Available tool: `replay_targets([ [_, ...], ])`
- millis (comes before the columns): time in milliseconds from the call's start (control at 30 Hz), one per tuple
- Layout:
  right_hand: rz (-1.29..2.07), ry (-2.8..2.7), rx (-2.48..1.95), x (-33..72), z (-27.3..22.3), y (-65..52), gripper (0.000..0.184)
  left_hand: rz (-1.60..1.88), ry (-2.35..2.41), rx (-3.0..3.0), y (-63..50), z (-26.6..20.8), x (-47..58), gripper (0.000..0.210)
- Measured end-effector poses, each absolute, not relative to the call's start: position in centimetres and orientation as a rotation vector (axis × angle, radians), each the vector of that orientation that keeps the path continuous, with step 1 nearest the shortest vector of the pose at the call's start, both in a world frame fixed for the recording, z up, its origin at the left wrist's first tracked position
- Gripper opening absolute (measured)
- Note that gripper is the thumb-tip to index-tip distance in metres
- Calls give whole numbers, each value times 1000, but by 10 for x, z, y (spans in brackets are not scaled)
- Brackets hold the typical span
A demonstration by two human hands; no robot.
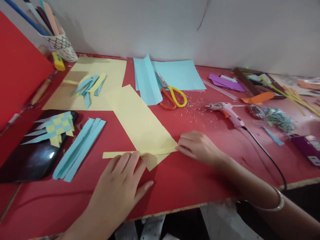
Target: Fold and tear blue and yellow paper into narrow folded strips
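A narrow yellow paper strip (160,152) lies across the lower end of a wider yellow paper sheet (140,116). My left hand (122,180) rests on the strip's left part, fingertips pressing it down, thumb spread away; it is open. At the strip's right end my right hand (197,148) has its fingers closed in a pinch on the strip, beside the sheet's edge. Left of my left hand lie folded blue paper strips (80,150). A woven blue and yellow paper piece (57,127) sits on a black phone-like object (37,156).
Scissors (172,96) lie by blue sheets (177,75) at the back. A pink glue gun (227,111) with a cable is at right, near a purple phone (306,148). A pen cup (62,46) stands back left. The red table (187,186) ends close in front.
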State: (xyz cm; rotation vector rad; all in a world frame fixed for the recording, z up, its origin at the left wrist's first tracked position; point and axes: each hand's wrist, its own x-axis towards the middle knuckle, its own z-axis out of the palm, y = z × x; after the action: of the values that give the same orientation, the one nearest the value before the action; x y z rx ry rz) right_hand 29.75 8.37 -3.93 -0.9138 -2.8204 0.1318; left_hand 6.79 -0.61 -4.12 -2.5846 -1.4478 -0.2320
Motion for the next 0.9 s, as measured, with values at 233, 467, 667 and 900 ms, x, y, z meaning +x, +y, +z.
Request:
replay_targets([
  [233,-19,-2809,-761,281,-42,64,31,-296,-1348,-2742,19,-36,100,23],
  [467,271,-2691,-833,288,-40,62,26,-355,-1474,-2820,32,-50,94,21],
  [667,466,-2541,-972,308,-43,65,23,-383,-1537,-2824,34,-51,92,29],
  [900,451,-2463,-1088,318,-48,69,23,-471,-1440,-2782,36,-52,91,37],
])
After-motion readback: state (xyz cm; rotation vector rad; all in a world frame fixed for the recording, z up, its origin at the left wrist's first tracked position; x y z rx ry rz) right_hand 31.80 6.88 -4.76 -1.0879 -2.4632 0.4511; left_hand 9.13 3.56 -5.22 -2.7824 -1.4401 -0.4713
